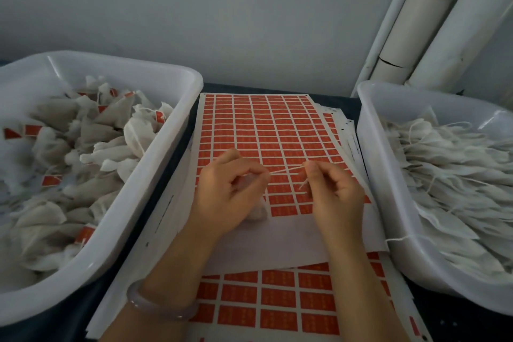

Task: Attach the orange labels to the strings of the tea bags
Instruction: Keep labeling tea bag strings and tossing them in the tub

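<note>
We see the left hand (230, 191) and the right hand (333, 191) over the sheet of orange labels (261, 125) on the dark bench (181, 147); between them runs a taut string (286, 170); the left grip pinches one end with curled fingers, the right grip pinches the other between thumb and forefinger, and a short loose tail hangs below it; the tea bag (256, 212) shows only as a pale corner under the left palm, the rest hidden; the print on the labels is too blurred for us to read; a white tub (166, 130) on the left holds labelled tea bags (83, 147), cut off by the edge; another tub (372, 147) on the right holds unlabelled bags (449, 164), also cropped; a pale bracelet (161, 308) circles the left wrist.
</note>
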